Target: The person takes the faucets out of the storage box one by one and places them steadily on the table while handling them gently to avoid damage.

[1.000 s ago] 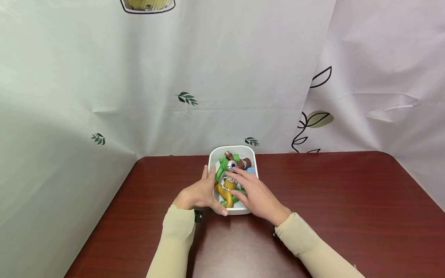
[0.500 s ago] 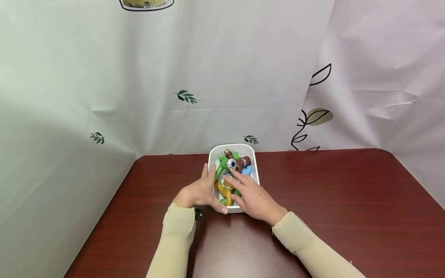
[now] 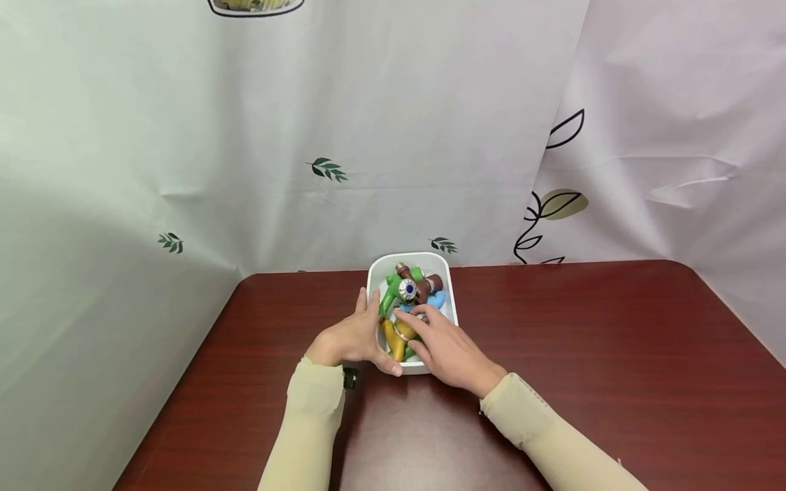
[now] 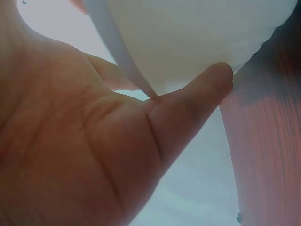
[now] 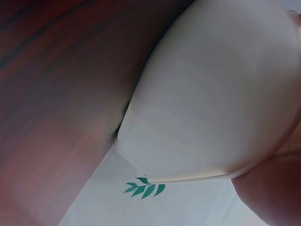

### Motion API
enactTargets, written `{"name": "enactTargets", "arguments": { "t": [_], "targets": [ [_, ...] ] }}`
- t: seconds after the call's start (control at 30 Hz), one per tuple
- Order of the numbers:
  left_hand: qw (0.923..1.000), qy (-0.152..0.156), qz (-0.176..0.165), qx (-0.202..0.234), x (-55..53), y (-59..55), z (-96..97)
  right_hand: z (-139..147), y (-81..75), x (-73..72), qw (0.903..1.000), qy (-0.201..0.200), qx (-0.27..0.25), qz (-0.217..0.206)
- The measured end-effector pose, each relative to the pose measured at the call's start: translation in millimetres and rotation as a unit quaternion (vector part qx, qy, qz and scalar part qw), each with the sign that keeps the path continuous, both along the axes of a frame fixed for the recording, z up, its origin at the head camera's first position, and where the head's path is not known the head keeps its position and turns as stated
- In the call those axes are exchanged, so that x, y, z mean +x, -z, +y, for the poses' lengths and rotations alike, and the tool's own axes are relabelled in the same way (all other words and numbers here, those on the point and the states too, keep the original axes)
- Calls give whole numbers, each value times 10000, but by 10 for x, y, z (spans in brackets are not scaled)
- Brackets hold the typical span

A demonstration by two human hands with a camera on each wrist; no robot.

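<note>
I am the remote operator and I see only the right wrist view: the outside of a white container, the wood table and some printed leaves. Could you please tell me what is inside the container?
Observer: In the head view, the white container holds a yellow piece, a brown piece, a light blue piece and green pieces.

Operator: Thank you. And where is the left hand, please?

Observer: The left hand is at the container's left side, with the thumb lying along the outer wall.
</note>
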State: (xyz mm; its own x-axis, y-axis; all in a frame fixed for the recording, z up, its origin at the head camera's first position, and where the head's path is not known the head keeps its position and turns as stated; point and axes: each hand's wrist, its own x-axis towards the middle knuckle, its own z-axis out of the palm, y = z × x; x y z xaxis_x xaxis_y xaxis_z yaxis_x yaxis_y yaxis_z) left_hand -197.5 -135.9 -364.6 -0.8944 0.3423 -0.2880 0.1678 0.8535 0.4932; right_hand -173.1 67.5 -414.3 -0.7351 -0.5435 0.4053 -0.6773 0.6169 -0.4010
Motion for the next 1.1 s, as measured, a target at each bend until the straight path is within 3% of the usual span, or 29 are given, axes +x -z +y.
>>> {"name": "enactTargets", "arguments": {
  "t": [0.33,1.1],
  "targets": [
    [9999,-38,3,95,-11,16,5,-4,1,5,9992,250,-279,-108],
    [9999,-58,-10,100,-31,34,-11,98,-146,-40,9973,156,-683,-207]
  ]
}}
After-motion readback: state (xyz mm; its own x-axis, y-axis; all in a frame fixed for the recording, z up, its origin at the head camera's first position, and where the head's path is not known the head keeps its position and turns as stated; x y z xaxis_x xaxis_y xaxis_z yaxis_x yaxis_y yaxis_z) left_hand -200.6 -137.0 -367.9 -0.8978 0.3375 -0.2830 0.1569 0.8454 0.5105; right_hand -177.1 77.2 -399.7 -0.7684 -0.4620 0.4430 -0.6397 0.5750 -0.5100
